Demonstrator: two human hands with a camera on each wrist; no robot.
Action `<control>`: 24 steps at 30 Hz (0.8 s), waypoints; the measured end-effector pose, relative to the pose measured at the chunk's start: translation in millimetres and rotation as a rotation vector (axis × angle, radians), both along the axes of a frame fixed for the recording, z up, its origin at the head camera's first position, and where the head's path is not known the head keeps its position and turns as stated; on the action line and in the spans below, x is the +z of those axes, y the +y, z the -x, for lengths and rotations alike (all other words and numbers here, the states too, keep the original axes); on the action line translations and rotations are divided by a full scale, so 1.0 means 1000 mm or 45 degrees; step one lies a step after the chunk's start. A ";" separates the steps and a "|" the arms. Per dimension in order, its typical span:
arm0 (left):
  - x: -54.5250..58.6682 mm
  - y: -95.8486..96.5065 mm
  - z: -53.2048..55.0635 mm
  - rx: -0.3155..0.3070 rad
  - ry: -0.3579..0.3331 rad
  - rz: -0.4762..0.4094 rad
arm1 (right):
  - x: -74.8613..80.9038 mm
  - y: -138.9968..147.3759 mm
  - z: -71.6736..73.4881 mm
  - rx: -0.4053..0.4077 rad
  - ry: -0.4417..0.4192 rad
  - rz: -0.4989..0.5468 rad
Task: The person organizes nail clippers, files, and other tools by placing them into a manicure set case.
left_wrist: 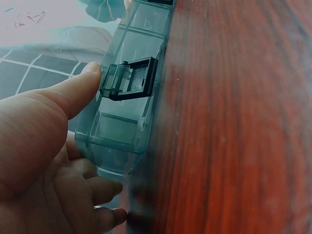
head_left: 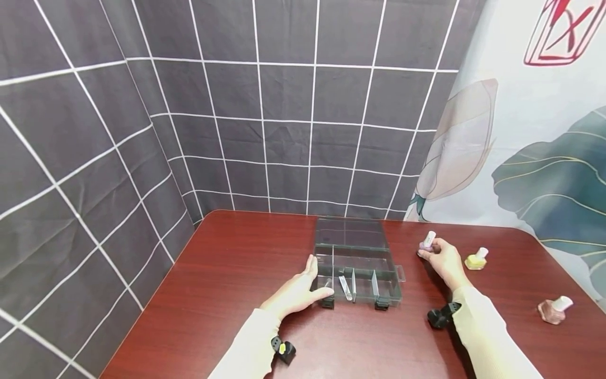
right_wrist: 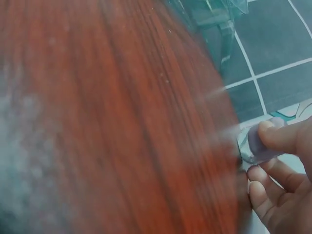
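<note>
One lilac bottle [head_left: 428, 241], right of the case [head_left: 364, 258], is pinched by the right hand [head_left: 446, 263]; the left hand [head_left: 298, 291], thumb and fingers apart, touches the case. Apparently a pick-up, calling next for steady lifting.

Lilac btl [head_left: 426, 244], rt of clr box [head_left: 365, 260]

A grey grid curtain [head_left: 286, 142] spans 9 to 12 o'clock, a leaf-print sheet [head_left: 544, 184] hangs at 2 o'clock, a reddish-brown table [head_left: 236, 252] lies at 6.
</note>
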State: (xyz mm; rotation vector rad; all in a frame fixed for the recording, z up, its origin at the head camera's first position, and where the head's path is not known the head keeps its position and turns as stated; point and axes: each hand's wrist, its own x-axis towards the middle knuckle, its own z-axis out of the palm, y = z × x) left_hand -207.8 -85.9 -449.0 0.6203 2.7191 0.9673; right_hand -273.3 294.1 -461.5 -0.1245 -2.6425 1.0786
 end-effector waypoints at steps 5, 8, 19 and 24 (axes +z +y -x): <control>-0.002 0.001 0.000 -0.006 0.006 -0.005 | 0.002 -0.001 -0.004 0.017 0.049 0.061; -0.002 0.001 0.000 -0.001 0.009 -0.011 | 0.004 -0.003 -0.006 0.029 0.040 0.207; -0.001 0.000 0.000 -0.010 0.008 -0.012 | 0.015 -0.011 -0.015 0.041 0.002 0.351; -0.003 0.000 0.000 -0.014 0.020 -0.018 | 0.021 -0.017 -0.016 0.065 0.080 0.299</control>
